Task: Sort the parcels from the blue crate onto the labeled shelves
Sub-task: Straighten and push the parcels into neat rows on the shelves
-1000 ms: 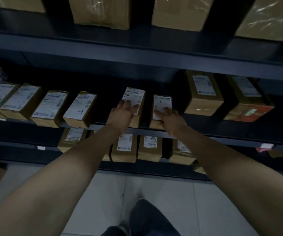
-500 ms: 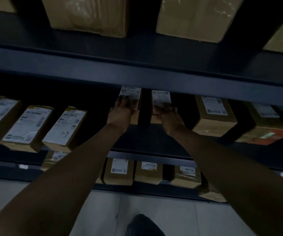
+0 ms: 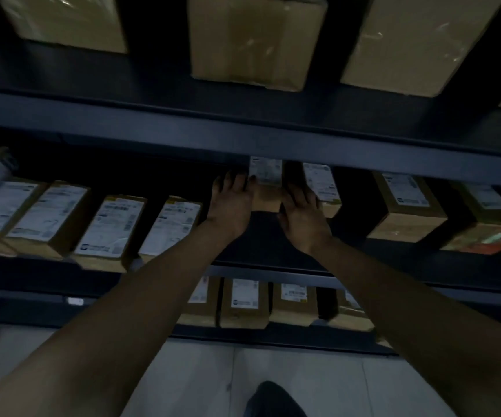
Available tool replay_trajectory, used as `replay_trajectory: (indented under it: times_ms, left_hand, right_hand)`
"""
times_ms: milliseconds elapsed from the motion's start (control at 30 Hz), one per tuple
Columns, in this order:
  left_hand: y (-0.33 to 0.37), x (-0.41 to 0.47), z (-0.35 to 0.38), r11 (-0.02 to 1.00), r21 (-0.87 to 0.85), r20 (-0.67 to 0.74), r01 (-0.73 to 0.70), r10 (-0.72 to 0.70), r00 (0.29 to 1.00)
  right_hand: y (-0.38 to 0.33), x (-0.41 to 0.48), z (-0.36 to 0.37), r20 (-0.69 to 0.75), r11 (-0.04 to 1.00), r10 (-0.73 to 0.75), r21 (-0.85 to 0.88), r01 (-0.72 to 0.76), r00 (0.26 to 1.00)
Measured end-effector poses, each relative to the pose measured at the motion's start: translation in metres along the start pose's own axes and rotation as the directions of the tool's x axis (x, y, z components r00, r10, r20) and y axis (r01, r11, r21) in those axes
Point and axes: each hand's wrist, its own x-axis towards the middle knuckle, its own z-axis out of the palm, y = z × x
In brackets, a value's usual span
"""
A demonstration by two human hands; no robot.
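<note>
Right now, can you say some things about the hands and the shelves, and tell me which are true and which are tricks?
1. Both hands are up at the middle shelf. True: the left hand and the right hand are both at the middle shelf.
2. A small box sits between the hands. True: the small box is there, with a white label on top.
3. The big boxes up high have white labels showing. False: the big boxes on the top shelf look plain brown.
4. The lowest shelf has nothing on it. False: labelled boxes stand on the bottom shelf.
5. An orange-fronted box sits far right. True: the orange-fronted box is there.
</note>
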Motion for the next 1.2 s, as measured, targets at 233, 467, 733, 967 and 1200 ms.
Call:
replay_trajectory:
  times_ms: [233, 467, 733, 967, 1200]
  left_hand:
    - [-0.105, -0.079, -0.037, 1.000, 0.007, -0.112, 0.005, -0.004, 0.994]
    - [-0.214, -0.150, -0.031, 0.999, -0.040, 0.275, 0.005, 0.006, 0.961]
    - [-0.242, -0.131, -0.004, 0.993, 0.036, 0.307, -0.114, 0.098, 0.947]
    - [-0.239, -0.069, 0.015, 0.996, 0.012, 0.256, -0.087, 0.081, 0.963]
    - [-0.235, -0.016, 0.028, 0.995, 0.062, 0.140, -0.073, 0.064, 0.988]
  right_hand:
    - [-0.129, 0.002, -0.017, 0.054, 0.984, -0.149, 0.106, 0.143, 0.987]
    - [-0.224, 0.001, 0.003, 0.317, 0.995, -0.089, 0.061, 0.073, 0.944]
    - [-0.236, 0.004, 0.015, 0.365, 0.996, 0.088, -0.061, -0.071, 0.927]
    - [-0.206, 0.053, 0.027, 0.321, 0.989, 0.141, -0.084, -0.120, 0.937]
    - [-0.174, 0.103, 0.040, 0.237, 0.995, 0.094, -0.051, -0.085, 0.967]
